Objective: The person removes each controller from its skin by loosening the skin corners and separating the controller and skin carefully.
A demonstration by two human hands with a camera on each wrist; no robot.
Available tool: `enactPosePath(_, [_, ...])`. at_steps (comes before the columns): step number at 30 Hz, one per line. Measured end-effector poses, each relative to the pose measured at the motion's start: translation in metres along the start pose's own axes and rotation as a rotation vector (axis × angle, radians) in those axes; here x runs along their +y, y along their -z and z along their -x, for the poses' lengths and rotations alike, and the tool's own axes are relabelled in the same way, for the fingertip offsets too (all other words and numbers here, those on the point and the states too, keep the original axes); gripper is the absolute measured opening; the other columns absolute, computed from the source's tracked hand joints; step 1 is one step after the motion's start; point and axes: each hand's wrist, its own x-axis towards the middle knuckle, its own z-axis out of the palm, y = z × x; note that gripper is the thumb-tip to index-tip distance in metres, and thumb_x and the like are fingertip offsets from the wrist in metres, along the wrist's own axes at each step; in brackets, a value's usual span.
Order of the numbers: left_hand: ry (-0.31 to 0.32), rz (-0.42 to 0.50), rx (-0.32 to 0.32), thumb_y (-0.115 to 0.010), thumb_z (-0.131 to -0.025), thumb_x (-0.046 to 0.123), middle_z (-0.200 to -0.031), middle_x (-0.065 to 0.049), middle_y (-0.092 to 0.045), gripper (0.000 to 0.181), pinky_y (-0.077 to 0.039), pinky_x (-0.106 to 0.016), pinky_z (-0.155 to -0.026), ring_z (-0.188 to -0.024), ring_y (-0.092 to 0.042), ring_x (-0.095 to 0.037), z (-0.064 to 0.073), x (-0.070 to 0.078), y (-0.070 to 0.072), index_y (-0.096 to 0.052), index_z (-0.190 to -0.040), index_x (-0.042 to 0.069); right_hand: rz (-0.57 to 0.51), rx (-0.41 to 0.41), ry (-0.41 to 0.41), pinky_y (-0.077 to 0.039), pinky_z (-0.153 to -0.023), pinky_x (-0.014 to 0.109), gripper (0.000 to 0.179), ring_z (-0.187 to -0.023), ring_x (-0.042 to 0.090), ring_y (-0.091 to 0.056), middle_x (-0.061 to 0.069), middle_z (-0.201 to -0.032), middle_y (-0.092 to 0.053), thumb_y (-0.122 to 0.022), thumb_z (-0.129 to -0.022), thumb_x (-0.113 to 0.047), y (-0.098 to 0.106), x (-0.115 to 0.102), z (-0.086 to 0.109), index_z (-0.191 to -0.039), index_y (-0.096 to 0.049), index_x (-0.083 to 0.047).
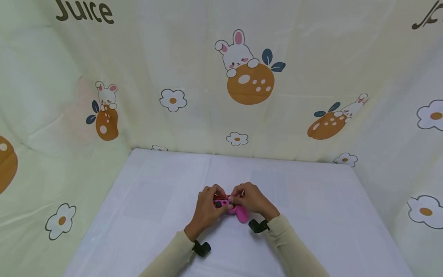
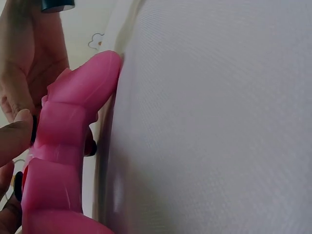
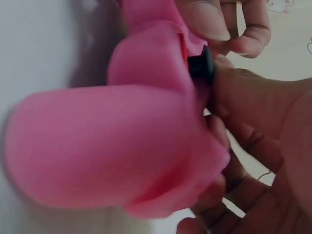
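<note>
Gamepad [image 1: 238, 210], wearing a rubbery pink sleeve [image 2: 61, 124], is sitting on or just over the white tabletop [image 1: 166, 215]; contact is hard to judge.

At the left, the left hand [image 1: 206, 207] is pinching the gamepad's end, its fingers curling at the far edge and its thumb lying across the face. If that hold were easing while the other side was taking a pull, the gamepad could be twisting loose, or the sleeve springing askew.

Toward the middle, a red surface [image 3: 184, 48] is showing in a gap beside a black thumbstick [image 3: 204, 66]. The sleeve's rim could be snagging under the thumbstick's cap there, and a hard tug might be tearing the stretchy material.

Farther right, the right hand [image 1: 254, 198] is pinching too, its thumb pressing at that thumbstick and its fingers bending round the far side; exactly what those fingertips are gripping, I cannot tell. Too much sideways thumb force could be straining the thumbstick.

Overall, the gamepad is lying between both hands, thumbs on its face and other fingers toward its far edge, while the right handle [image 3: 87, 146] is sticking out clear of the fingers toward the person.
</note>
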Motion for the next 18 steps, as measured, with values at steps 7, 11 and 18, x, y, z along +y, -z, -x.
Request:
enactPosePath(7, [-0.020,-0.018,0.008,-0.091,-0.082,0.027,-0.102,0.000,-0.074,0.038,-0.038,-0.049,-0.101,-0.100,-0.056,-0.020,-0.001,0.000,-0.002,-0.063,-0.105,0.017,0.070,0.012,-0.088,-0.043,-0.066,0.027,0.013,-0.074,0.013,-0.053,0.000,-0.082,-0.065,-0.073,-0.099,-0.013,-0.004,-0.014,-0.001,-0.087,-0.074,-0.011])
enactPosePath(11, [-0.019,-0.043,0.021,-0.092,-0.080,0.025,-0.101,0.001,-0.074,0.039,-0.038,-0.047,-0.098,-0.099,-0.056,-0.020,-0.001,0.000,-0.003,-0.063,-0.106,0.018,0.186,0.068,-0.088,-0.044,-0.071,0.030,0.015,-0.079,0.014,-0.053,0.000,-0.085,-0.063,-0.070,-0.102,-0.015,-0.013,-0.021,0.001,-0.088,-0.069,-0.010])
enactPosePath(18, [-0.046,-0.132,0.036,-0.098,-0.075,0.032,-0.096,0.002,-0.074,0.047,-0.039,-0.042,-0.092,-0.096,-0.056,-0.017,-0.001,0.001,-0.004,-0.064,-0.105,0.019,0.158,0.130,-0.082,-0.041,-0.076,0.031,0.016,-0.085,0.014,-0.050,-0.003,-0.085,-0.064,-0.063,-0.106,-0.019,-0.025,-0.015,0.005,-0.092,-0.068,-0.014])
